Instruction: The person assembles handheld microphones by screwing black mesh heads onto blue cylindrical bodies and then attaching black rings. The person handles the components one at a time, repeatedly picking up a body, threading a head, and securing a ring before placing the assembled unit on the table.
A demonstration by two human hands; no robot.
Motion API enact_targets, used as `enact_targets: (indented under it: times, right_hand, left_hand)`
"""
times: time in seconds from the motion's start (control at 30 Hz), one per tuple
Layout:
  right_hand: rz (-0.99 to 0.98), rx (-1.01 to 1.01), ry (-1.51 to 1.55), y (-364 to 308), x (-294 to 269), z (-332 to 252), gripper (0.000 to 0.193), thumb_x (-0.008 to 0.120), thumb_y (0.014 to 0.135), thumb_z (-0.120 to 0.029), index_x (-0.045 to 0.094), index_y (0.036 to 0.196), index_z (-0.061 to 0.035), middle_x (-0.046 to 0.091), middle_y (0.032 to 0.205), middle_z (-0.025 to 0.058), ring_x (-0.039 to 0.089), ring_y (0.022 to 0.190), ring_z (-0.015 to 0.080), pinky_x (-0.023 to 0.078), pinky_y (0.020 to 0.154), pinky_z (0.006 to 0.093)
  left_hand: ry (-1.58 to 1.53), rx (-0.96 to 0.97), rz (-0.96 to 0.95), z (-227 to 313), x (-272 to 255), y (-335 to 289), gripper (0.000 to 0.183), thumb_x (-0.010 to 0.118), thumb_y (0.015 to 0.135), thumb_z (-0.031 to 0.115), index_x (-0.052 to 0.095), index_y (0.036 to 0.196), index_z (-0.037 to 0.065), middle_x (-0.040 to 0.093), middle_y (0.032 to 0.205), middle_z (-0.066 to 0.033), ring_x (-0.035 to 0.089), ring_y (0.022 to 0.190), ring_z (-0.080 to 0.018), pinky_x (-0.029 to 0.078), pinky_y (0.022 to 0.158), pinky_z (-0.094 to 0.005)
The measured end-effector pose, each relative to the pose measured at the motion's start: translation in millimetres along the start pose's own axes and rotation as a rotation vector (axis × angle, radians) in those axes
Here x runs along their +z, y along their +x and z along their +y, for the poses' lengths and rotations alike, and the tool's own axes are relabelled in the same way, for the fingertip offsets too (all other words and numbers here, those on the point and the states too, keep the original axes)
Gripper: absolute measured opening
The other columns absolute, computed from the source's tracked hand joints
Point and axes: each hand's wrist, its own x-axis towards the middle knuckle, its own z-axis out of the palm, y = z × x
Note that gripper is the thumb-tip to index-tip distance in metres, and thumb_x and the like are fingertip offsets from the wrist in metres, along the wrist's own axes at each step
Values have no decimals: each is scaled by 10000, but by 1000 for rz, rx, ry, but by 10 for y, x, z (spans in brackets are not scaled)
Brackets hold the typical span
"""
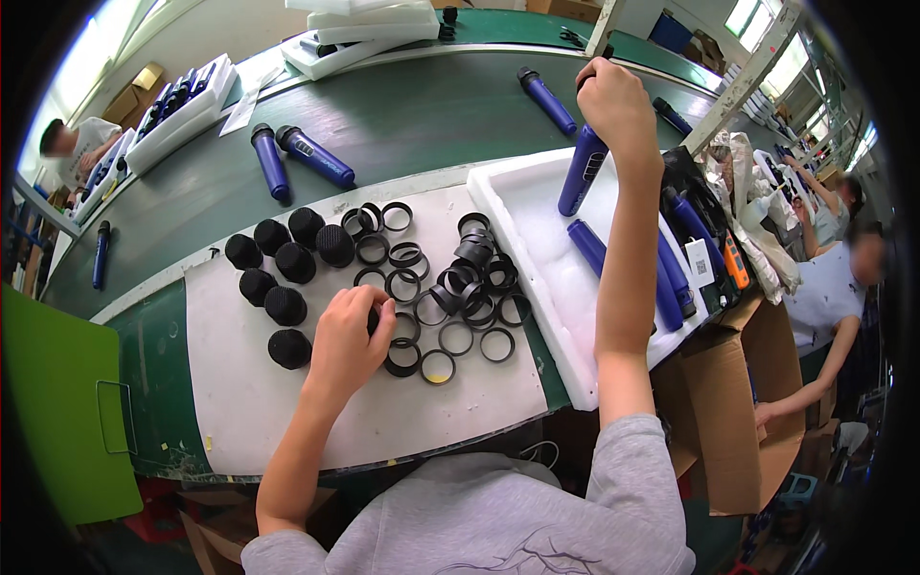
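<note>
Along the left edge stands a smooth bright-green panel (pixel 67 402), while the upper left holds a seated person in a white top (pixel 93 144), a brown cardboard box (pixel 134 96) and a white sheet of paper (pixel 251 101). At top centre sits a stack of white foam trays (pixel 369 29), with a dark-blue bin (pixel 672 32) and a slanting, chipped white post (pixel 747 77) toward the upper right. Right of centre are crumpled pale plastic bags (pixel 757 230) and an orange-and-black tool (pixel 736 261), above an open brown carton (pixel 719 412) beside a co-worker in a pale shirt (pixel 824 297).
</note>
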Motion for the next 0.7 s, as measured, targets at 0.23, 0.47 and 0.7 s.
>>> enact_targets:
  times: [0.23, 0.47, 0.7]
  right_hand:
    - [-36, -71, 42, 86, 178, 86, 289, 481, 899, -141, 720, 1048, -78, 722, 1011, 213, 685, 945, 412, 532, 892, 469]
    - [-134, -434, 629, -456, -204, -724, 210, 474, 899, -22, 667, 978, -1, 618, 703, 146, 574, 596, 264, 485, 655, 385]
    - [-217, -852, 983, -1359, -277, -1554, 274, 502, 726, 131, 652, 921, 11, 634, 815, 130, 643, 704, 240, 516, 668, 341]
  left_hand:
    - [-13, -45, -13, -19, -62, -44, 114, 649, 911, 97, 636, 930, -15, 665, 851, -150, 630, 803, -320, 496, 732, -399]
    - [-395, -194, -28, 26, -50, -38, 629, 781, 853, 165, 425, 1354, 31, 652, 795, -71, 624, 711, -166, 491, 693, -297]
    - [-266, 43, 69, 50, -130, -52, 849, 903, 716, 304, 465, 1387, 25, 589, 1056, -123, 613, 927, -242, 520, 770, -346]
